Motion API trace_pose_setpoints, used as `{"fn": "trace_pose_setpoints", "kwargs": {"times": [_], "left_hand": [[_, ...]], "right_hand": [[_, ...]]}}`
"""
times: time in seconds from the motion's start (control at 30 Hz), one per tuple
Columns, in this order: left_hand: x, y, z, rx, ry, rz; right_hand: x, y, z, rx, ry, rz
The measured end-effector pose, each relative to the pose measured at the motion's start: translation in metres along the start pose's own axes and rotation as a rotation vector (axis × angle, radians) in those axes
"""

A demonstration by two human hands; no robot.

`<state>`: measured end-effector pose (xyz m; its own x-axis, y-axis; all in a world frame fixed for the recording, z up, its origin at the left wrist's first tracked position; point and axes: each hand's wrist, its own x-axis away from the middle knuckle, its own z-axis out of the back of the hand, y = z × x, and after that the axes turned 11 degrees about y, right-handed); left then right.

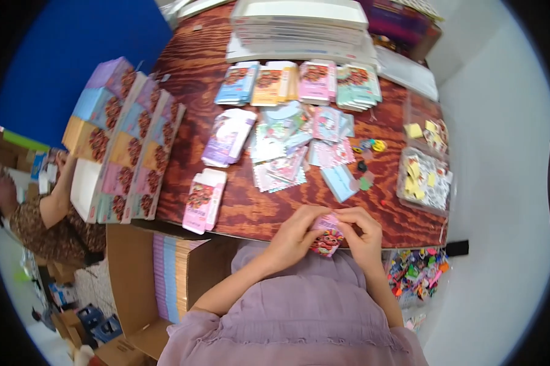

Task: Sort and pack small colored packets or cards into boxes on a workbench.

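Observation:
Both my hands meet at the table's near edge around a small pink carton (pixel 327 243) with a colourful picture on its front. My left hand (pixel 295 236) grips its left side; my right hand (pixel 361 233) pinches the upper right, fingers bent. Just beyond lie a light blue carton (pixel 340 182) and a pile of patterned sachets (pixel 279 149). To the left are a pink carton with raised flaps (pixel 204 200) and purple cartons (pixel 228 138). Small plastic pieces (pixel 366 165), black, green and yellow, lie right of the sachets.
Flat cartons in several colours (pixel 316 80) line up before stacked white trays (pixel 299 30). Clear boxes (pixel 424 178) hold small pieces at right. Filled trays (pixel 122 146) stand left, above a cardboard box (pixel 128 274). A bag of toys (pixel 416 271) hangs low right; another person (pixel 49 222) works left.

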<state>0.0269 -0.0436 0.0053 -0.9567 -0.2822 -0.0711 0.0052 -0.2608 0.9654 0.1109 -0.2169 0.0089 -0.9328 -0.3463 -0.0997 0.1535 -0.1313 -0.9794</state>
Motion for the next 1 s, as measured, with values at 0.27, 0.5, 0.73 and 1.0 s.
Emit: {"fn": "trace_pose_setpoints", "kwargs": {"times": [0.27,0.5,0.73,1.0], "left_hand": [[0.004,0.002,0.039,-0.463,0.275,0.076],[0.01,-0.057,0.195,-0.717,0.686,0.167],[0.048,-0.069,0.147,-0.991,0.687,0.092],[0.058,-0.074,0.111,-1.004,0.922,0.187]], "right_hand": [[-0.008,-0.012,-0.046,-0.322,-0.006,-0.222],[-0.004,0.027,-0.035,-0.085,-0.13,-0.335],[0.0,0.035,-0.041,-0.049,-0.122,-0.322],[-0.005,0.041,-0.041,0.032,-0.161,-0.232]]}}
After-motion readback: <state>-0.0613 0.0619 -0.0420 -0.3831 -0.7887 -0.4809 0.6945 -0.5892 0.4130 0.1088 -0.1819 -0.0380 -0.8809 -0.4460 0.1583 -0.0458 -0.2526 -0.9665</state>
